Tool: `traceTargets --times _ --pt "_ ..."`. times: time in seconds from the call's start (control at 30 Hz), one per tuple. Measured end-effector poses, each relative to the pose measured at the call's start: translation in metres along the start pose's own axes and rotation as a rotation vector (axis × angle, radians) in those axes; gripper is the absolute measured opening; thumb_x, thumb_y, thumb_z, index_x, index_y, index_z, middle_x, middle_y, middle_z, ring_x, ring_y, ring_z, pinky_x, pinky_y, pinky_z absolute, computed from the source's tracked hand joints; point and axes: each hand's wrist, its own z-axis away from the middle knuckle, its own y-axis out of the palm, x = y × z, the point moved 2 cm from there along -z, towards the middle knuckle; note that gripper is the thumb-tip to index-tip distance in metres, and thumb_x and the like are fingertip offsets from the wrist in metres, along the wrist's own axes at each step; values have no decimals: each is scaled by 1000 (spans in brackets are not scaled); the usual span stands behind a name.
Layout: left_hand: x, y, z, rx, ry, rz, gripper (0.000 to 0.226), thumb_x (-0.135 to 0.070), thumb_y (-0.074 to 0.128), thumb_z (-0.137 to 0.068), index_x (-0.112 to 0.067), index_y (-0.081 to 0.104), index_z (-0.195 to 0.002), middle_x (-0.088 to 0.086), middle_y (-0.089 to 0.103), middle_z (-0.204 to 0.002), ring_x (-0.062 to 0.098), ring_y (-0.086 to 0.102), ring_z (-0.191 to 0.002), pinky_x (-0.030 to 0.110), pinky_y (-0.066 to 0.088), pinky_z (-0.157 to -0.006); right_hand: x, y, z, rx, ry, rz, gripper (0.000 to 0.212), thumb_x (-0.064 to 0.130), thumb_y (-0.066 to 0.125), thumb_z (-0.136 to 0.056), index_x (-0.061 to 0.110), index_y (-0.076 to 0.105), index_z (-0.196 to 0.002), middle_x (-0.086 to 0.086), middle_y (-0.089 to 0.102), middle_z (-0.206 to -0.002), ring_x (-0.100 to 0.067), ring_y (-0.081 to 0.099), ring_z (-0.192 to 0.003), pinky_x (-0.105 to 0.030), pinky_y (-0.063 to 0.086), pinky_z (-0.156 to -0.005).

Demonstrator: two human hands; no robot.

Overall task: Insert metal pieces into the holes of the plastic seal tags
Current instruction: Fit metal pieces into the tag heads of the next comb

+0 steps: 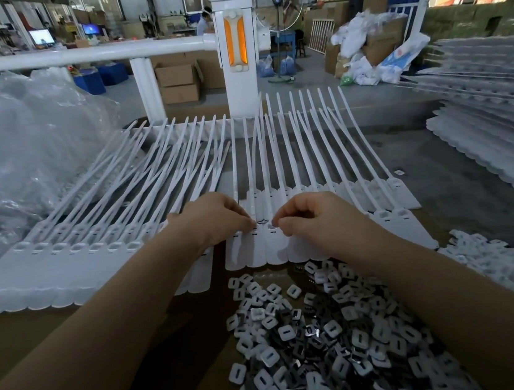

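Your left hand (216,217) and right hand (312,217) each pinch with curled fingertips at the white seal tags (255,243), beyond the heap of metal pieces (332,341).

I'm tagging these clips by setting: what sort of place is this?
Most likely a factory or workshop assembly bench. Rows of white seal tags lie on the bench, a heap of metal pieces sits in front, and cardboard boxes stand on the open floor behind.
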Motion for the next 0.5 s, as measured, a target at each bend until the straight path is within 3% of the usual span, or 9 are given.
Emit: traceTargets --times 0.17,0.3,0.4,0.47,0.5 --pt "0 0 2 1 25 -1 14 -41 75 -79 -28 70 -81 -3 68 -96 26 55 -114 57 31 -111 3 -4 4 148 -64 13 10 23 69 -87 30 73 -83 12 72 -83 0 66 -78 -13 52 -67" --pt "1 0 7 -14 42 3 14 -41 76 -80 -28 70 -82 -5 67 -91 22 58 -106 54 35 -108 10 -7 10 314 -127 133 6 25 72 -84 30 73 -82 13 71 -80 2 63 -68 -9 49 -62" --pt "-1 -2 14 -119 171 -67 13 -41 77 -79 -33 67 -77 -9 61 -83 14 58 -91 48 42 -100 7 -7 7 164 -110 105 10 21 69 -87 30 70 -82 6 71 -80 -7 66 -74 -20 55 -66" --pt "-11 -4 24 -177 410 -86 13 -37 79 -77 -38 67 -73 -14 59 -81 1 54 -81 29 45 -81 2 -7 3 48 -65 81 11 21 67 -89 29 69 -82 4 70 -82 -16 66 -78 -27 54 -69" --pt "-16 -5 31 -124 537 -34 15 -33 81 -76 -39 68 -72 -16 61 -78 -3 54 -76 19 43 -71 0 -7 2 13 -47 62 11 21 67 -89 29 68 -82 3 70 -84 -17 66 -79 -27 53 -68"
